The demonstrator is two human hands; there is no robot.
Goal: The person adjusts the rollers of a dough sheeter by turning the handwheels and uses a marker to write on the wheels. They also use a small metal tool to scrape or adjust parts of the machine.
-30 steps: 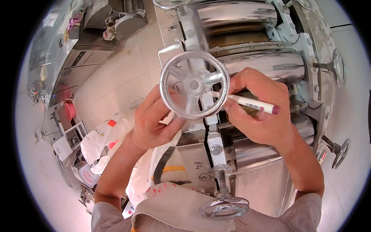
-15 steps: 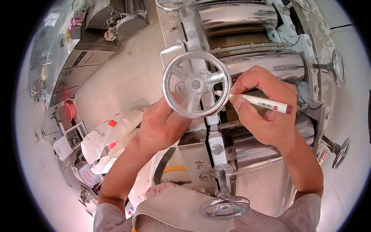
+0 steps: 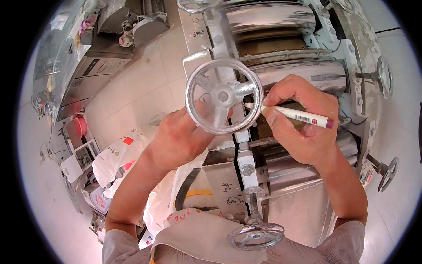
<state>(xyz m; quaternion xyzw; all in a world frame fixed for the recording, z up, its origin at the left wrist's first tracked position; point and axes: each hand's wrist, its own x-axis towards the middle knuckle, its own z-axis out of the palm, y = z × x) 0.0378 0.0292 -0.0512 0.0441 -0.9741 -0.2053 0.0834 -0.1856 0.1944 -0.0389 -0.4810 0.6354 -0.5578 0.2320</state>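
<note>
My right hand (image 3: 303, 121) is closed around a white marker pen (image 3: 299, 115) with a dark pink end. The pen's tip points left, close to the white metal frame (image 3: 238, 115) behind the rim of a silver handwheel (image 3: 223, 96). From the lower left my left hand (image 3: 182, 136) reaches under that wheel with its fingers curled. The rim and spokes partly cover those fingers, so whatever they grip is hidden. One fingertip shows between the spokes. Shiny metal rollers (image 3: 303, 72) lie beyond and beside my right hand.
A second handwheel (image 3: 256, 236) stands near my body, and others (image 3: 385, 77) (image 3: 387, 174) stick out at the right. White sacks (image 3: 118, 160) lie at the left. Further back stands a metal cabinet (image 3: 94, 66). A large bolt (image 3: 247, 170) sits on the frame.
My left hand has shifted slightly, its fingers reaching further under the wheel, and its forearm has swung a little left. My right hand and the marker pen have hardly moved.
</note>
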